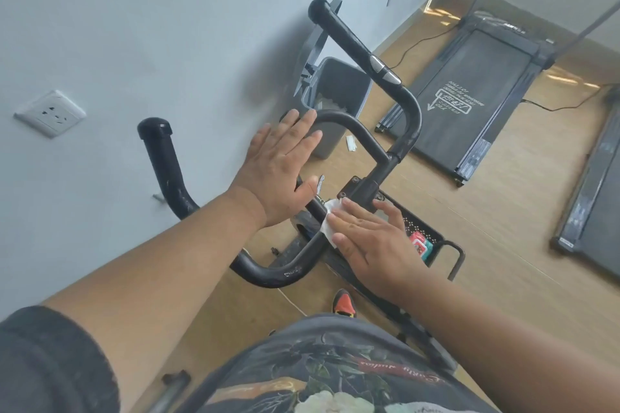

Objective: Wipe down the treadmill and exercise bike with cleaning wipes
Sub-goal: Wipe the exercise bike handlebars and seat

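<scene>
The exercise bike's black handlebar (360,43) fills the middle of the head view, its two horns reaching up and left. My left hand (281,168) lies flat with straight fingers over the inner loop of the bar. My right hand (372,241) presses a white cleaning wipe (330,221) flat against the bar near the central clamp; only the wipe's left edge shows. A black treadmill (469,100) lies on the floor at the upper right.
A grey bin (335,90) stands against the pale wall behind the bars. A black basket (432,238) holding a red and green packet hangs below the clamp. A second dark deck (593,204) lies at the right. A wall socket (50,114) sits left.
</scene>
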